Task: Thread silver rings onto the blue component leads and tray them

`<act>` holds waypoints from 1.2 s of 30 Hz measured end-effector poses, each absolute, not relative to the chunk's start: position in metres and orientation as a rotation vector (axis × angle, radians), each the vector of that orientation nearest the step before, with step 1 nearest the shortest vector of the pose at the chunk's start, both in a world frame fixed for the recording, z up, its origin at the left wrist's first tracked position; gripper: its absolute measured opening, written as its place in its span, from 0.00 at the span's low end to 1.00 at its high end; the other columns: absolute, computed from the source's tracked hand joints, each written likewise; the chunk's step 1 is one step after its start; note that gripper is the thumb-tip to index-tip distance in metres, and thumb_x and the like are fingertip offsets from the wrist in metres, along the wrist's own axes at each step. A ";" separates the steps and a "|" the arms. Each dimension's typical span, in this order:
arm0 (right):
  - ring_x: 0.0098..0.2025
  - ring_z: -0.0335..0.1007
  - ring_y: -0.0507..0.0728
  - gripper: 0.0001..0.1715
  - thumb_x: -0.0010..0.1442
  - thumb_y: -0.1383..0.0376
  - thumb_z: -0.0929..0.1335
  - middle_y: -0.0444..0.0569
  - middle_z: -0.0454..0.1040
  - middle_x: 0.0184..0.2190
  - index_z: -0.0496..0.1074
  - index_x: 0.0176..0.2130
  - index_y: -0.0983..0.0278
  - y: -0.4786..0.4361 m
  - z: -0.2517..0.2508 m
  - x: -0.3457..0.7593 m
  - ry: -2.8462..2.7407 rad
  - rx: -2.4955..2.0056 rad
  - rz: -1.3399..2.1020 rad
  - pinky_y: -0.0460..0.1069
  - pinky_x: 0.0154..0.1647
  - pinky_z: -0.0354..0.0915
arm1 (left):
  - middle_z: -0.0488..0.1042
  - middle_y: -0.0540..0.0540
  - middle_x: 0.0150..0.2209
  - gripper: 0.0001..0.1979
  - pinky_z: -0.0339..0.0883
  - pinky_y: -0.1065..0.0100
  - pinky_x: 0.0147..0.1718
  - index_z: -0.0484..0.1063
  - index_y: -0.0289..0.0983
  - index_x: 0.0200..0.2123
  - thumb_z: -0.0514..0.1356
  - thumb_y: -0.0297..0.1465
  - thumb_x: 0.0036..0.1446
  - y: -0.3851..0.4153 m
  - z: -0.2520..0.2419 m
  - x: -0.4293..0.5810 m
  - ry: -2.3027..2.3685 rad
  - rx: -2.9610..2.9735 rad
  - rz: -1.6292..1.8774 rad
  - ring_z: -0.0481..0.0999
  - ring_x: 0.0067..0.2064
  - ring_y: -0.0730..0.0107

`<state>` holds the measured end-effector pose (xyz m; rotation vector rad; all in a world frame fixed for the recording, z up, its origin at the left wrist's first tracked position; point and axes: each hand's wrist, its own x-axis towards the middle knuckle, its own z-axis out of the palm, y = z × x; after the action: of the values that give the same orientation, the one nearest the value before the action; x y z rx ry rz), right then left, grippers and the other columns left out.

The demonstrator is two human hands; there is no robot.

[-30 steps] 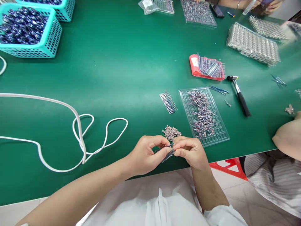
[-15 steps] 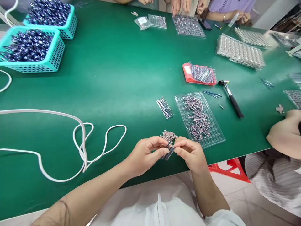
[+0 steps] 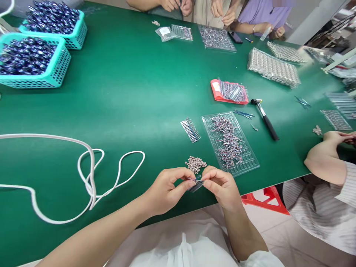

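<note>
My left hand (image 3: 169, 189) is closed in a pinch on the left end of a strip of small blue pieces with thin wires (image 3: 196, 185). At the strip's right end, the thumb and fingertips of my right hand (image 3: 222, 185) are pressed together; a tiny part between them would be hidden. Just beyond my fingers lies a heap of small round beige-grey discs (image 3: 195, 164). A similar strip of blue wired pieces (image 3: 190, 130) rests farther away on the table. To the right is a clear plastic tray (image 3: 251, 163) bearing a pile of small wired parts (image 3: 228, 141).
A hammer (image 3: 265, 120) and a red packet of strips (image 3: 229, 92) lie beyond the tray. A white cord (image 3: 93, 174) loops at left, below turquoise baskets (image 3: 57, 76) of dark blue parts. Co-workers' hands (image 3: 222, 11) are across the table; another person's arm (image 3: 322, 155) is at right.
The strip between my hands has tipped flatter, showing less of its face. My fingertips have drawn slightly nearer the table's front edge, uncovering more of the disc heap. The view has shifted a little.
</note>
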<state>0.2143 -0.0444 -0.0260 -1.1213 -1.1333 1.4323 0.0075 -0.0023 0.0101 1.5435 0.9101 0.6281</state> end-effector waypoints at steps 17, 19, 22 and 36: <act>0.41 0.72 0.59 0.05 0.63 0.64 0.70 0.48 0.77 0.36 0.78 0.38 0.60 -0.033 -0.029 0.301 -1.744 -1.783 -0.018 0.53 0.45 0.67 | 0.77 0.47 0.32 0.07 0.72 0.68 0.37 0.74 0.36 0.33 0.62 0.34 0.60 0.004 0.000 0.006 1.040 1.172 0.702 0.77 0.34 0.68; 0.42 0.71 0.60 0.06 0.63 0.64 0.70 0.50 0.76 0.36 0.79 0.39 0.61 -0.031 -0.035 0.304 -1.822 -1.810 -0.166 0.54 0.43 0.68 | 0.77 0.48 0.32 0.07 0.72 0.68 0.37 0.74 0.36 0.33 0.63 0.34 0.59 0.006 0.000 0.006 1.043 1.142 0.715 0.77 0.34 0.68; 0.43 0.69 0.61 0.08 0.63 0.64 0.70 0.53 0.75 0.38 0.79 0.42 0.62 -0.034 -0.037 0.298 -1.832 -1.857 -0.276 0.54 0.41 0.68 | 0.77 0.48 0.32 0.07 0.72 0.68 0.37 0.74 0.36 0.33 0.64 0.34 0.58 0.008 -0.002 0.004 1.064 1.085 0.750 0.77 0.34 0.68; 0.41 0.68 0.59 0.09 0.64 0.71 0.67 0.50 0.74 0.36 0.76 0.42 0.60 -0.044 -0.033 0.224 -2.215 -1.448 0.294 0.56 0.42 0.65 | 0.78 0.47 0.32 0.08 0.73 0.69 0.37 0.75 0.36 0.35 0.64 0.35 0.58 0.011 -0.006 0.002 1.101 1.106 0.800 0.77 0.34 0.68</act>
<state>0.2244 -0.0436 -0.0333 -1.4484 -2.2152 0.2940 0.0023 0.0112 -0.0064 1.1061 1.1012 0.8004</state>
